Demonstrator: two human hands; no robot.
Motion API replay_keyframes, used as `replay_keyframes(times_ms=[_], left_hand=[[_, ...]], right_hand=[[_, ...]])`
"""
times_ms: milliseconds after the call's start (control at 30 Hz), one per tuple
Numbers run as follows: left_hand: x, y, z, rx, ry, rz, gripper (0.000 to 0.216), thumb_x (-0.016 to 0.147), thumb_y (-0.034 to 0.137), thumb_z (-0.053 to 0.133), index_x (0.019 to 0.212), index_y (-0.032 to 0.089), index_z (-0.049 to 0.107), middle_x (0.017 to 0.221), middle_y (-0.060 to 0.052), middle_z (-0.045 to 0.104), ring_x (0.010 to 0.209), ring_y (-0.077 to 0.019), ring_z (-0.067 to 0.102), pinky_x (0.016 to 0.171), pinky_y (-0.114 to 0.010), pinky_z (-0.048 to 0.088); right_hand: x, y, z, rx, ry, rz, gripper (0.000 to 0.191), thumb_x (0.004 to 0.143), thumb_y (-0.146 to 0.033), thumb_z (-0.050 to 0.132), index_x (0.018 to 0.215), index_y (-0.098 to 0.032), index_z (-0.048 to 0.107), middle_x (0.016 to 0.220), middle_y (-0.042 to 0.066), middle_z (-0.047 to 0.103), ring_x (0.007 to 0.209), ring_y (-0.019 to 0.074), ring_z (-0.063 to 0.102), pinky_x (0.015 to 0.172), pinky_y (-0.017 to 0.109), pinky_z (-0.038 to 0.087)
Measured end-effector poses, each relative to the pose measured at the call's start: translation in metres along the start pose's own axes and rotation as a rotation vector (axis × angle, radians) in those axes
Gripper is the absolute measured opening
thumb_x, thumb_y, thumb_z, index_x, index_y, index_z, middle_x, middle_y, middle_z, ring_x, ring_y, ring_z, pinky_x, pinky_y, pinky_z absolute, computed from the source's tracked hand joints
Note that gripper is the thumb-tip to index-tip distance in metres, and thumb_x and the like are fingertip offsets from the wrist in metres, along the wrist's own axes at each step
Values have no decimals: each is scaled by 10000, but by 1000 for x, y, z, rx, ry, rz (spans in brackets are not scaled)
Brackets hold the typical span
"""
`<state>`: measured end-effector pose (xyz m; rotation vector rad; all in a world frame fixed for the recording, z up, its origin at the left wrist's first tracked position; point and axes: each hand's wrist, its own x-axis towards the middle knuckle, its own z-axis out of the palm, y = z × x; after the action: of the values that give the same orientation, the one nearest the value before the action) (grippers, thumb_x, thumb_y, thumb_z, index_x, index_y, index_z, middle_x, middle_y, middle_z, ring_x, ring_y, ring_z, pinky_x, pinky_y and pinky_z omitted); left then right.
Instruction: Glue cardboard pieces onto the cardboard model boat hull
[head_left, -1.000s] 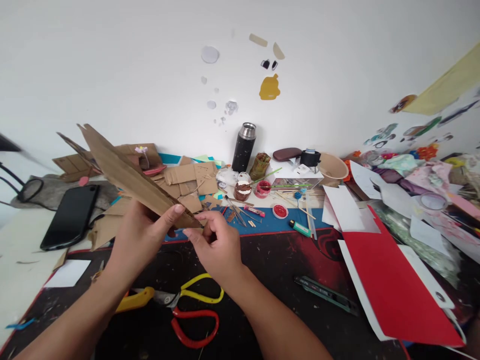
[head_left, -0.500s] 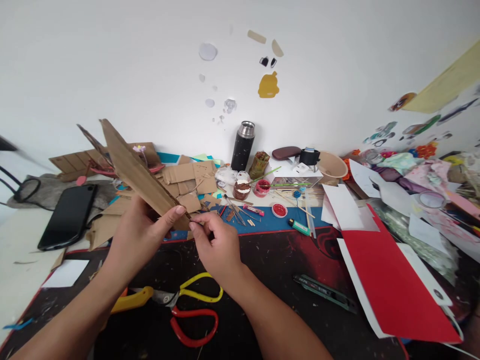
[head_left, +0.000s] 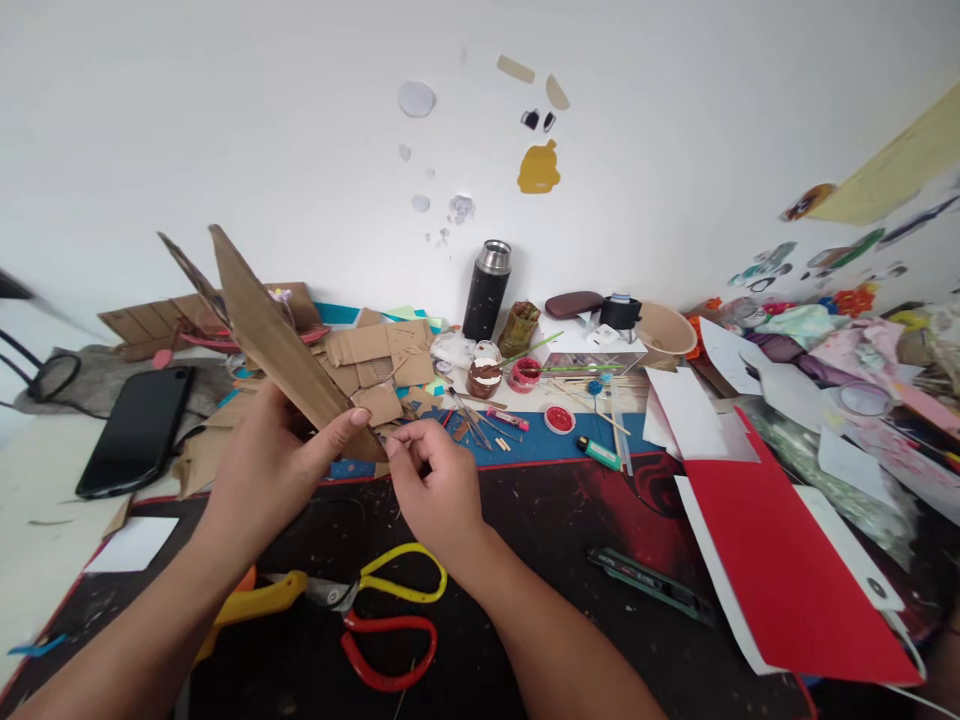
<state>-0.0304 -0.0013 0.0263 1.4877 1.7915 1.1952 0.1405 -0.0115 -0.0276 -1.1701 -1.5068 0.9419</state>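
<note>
My left hand (head_left: 281,460) is closed around a folded piece of brown cardboard (head_left: 274,345), its thumb pressed on the near end. The cardboard slants up and to the left, with a second narrow flap behind it. At its lower right tip my right hand (head_left: 435,475) pinches with thumb and forefinger; whether they grip the cardboard edge or a small bit there is too small to make out. Below the hands lie scissors (head_left: 390,600) with one yellow and one red handle. A yellow-handled tool (head_left: 262,600) is partly under my left forearm.
A green utility knife (head_left: 649,583) and red paper (head_left: 795,570) lie to the right. Behind stand a black thermos (head_left: 486,290), paint jars (head_left: 484,378) and cardboard scraps (head_left: 375,345). A black phone (head_left: 136,432) lies at left, a glue tube (head_left: 598,452) right of centre.
The cardboard's upper end has tilted slightly up and to the right. My right fingertips have shifted slightly right, a little away from the left thumb.
</note>
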Motion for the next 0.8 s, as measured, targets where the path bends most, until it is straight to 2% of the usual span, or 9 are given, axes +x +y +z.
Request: replay_keyframes(times_ms=[133,267,367,533,667,800], left_hand=[[1,-4,-2,-36,-10,2,570,797,644,809,1141,232,617,1039,-81,786,950,-343,786,759,-410,630],[1,-2,-2,1,-8,-9,571,811,660,797,1143,232,615,1036,-74,780,918,-328,783,755,-402,621],[0,3,-2,41,-6,3,551,808,661,782,1100,233,596,1030,-71,777,896,-320,781,753,-394,619],[-3,13,-3,135,-10,8,554,779,659,753,1101,236,596,902,-40,762,776,-303,758,653,-358,585],[-4,15,-3,228,-30,4,500,773,634,756,1054,256,590,888,-43,777,798,-325,770,629,-352,553],[-4,10,0,266,-29,6,537,765,665,741,1106,273,603,920,-53,800,839,-359,784,653,-393,556]], right_hand=[[2,-1,-1,74,-18,12,213,1003,-397,627,954,-211,720,609,-57,556,536,134,521,553,268,372],[1,-2,-1,105,-53,-3,240,991,-408,676,1052,-193,763,610,-62,557,538,137,532,556,266,384],[0,-3,-1,56,-69,-23,237,991,-399,681,1072,-196,773,611,-56,579,540,141,559,569,267,397],[-2,-1,0,-70,-64,-56,199,1009,-365,634,1027,-216,766,643,-31,637,555,146,579,588,271,409],[-2,2,0,-128,-56,-92,171,1011,-316,613,1002,-219,753,670,-18,673,571,147,603,599,265,419],[-2,3,0,-181,-60,-78,146,994,-300,624,1000,-216,744,659,-25,668,557,141,603,591,255,411]])
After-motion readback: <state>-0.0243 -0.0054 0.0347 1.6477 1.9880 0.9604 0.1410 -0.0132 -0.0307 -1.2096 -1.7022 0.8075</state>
